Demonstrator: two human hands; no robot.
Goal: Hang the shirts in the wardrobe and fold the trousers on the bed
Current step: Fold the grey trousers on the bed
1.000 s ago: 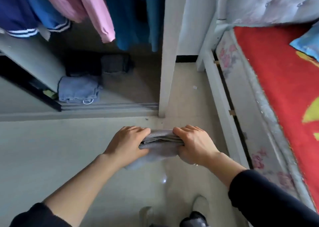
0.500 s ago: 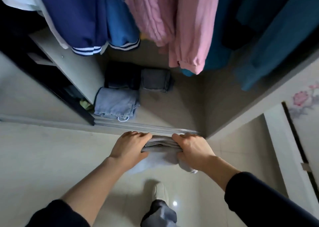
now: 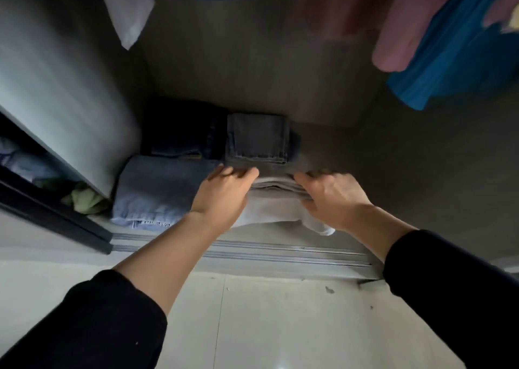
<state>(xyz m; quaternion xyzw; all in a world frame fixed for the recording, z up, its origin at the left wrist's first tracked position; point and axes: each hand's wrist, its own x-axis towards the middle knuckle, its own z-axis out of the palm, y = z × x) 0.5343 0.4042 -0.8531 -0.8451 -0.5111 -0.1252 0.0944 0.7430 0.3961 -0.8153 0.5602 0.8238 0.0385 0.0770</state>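
Observation:
Folded light grey trousers [image 3: 276,204] sit between my hands, low over the wardrobe floor [image 3: 393,172] just inside the sliding-door track. My left hand [image 3: 224,193] grips their left end and my right hand [image 3: 332,197] grips their right end. Folded light blue jeans [image 3: 157,189] lie directly to the left. Behind them lie folded dark trousers [image 3: 182,130] and folded grey jeans [image 3: 257,138]. Whether the grey trousers rest on the floor or hang just above it I cannot tell.
Hanging clothes overhead: a white garment [image 3: 129,12], a pink one [image 3: 404,31], a blue one [image 3: 455,59]. A vertical partition panel [image 3: 56,87] stands at left, with crumpled items [image 3: 84,200] behind it. The metal door track [image 3: 252,253] borders the tiled floor [image 3: 266,326].
I have moved forward and bent down toward the wardrobe. Both hands carried the folded grey trousers from above the tiled floor over the track into the wardrobe bottom.

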